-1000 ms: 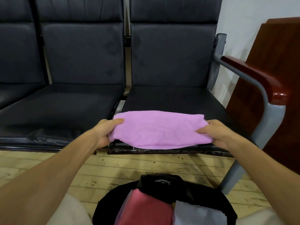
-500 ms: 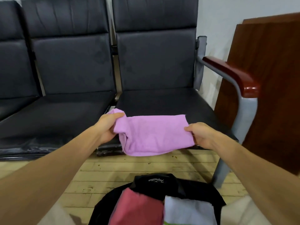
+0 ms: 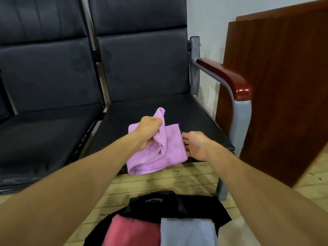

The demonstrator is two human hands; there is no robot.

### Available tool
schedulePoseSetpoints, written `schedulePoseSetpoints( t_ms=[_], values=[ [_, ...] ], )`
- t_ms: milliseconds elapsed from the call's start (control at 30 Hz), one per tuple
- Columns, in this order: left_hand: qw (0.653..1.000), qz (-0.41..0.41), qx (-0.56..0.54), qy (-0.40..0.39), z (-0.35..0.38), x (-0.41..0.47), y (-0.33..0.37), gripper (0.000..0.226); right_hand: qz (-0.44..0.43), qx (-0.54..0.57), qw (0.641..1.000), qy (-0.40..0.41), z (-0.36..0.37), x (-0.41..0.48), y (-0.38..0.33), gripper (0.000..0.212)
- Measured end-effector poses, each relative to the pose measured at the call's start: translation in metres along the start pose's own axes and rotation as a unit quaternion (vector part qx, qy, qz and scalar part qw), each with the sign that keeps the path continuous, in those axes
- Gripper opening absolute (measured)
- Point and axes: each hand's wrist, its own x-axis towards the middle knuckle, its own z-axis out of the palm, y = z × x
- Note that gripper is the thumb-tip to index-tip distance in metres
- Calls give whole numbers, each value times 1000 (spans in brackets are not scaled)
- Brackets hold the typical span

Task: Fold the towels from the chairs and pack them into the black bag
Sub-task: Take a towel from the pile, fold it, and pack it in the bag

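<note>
A lilac towel (image 3: pixel 170 150), folded over on itself, hangs above the front edge of the right black chair seat (image 3: pixel 195 118). My left hand (image 3: pixel 147 132) grips its upper left part in a fist, one corner sticking up past the knuckles. My right hand (image 3: pixel 194 145) holds the towel's right edge, fingers curled behind the cloth. The black bag (image 3: pixel 177 205) stands open on the floor at the bottom of the view. Inside it lie a folded pink-red towel (image 3: pixel 131 231) and a folded pale blue-grey towel (image 3: pixel 188 231).
Black padded chairs (image 3: pixel 49 82) stand in a row. The right one has a grey metal armrest with a red-brown wooden pad (image 3: pixel 229 80). A dark wooden panel (image 3: pixel 284 89) stands right of it. The floor (image 3: pixel 159 180) is pale wooden planks.
Both hands lifted the towel off the seat edge. My left hand swung right toward my right hand, doubling the towel over, so it now hangs narrower and bunched.
</note>
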Motion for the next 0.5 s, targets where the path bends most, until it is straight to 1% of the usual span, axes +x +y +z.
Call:
schedulePoseSetpoints(
  t_ms=[100,200,300,367,433,500],
  values=[
    [995,35,95,-4,25,-3,-9,41,14,15,1000,5,1,0,-2,26],
    [987,54,145,-32,37,-7,-16,34,23,13,1000,9,2,1,-2,27],
    [993,27,83,-86,33,-11,-15,29,25,-8,999,22,3,3,-3,27],
    [992,9,45,-114,25,-17,-15,27,22,-24,999,35,6,5,-3,32],
    [993,26,35,-107,11,-20,-23,21,16,-36,998,46,10,7,-4,37],
    [990,86,93,-66,-6,-23,-36,23,8,-54,997,61,14,9,-6,41]
  ],
)
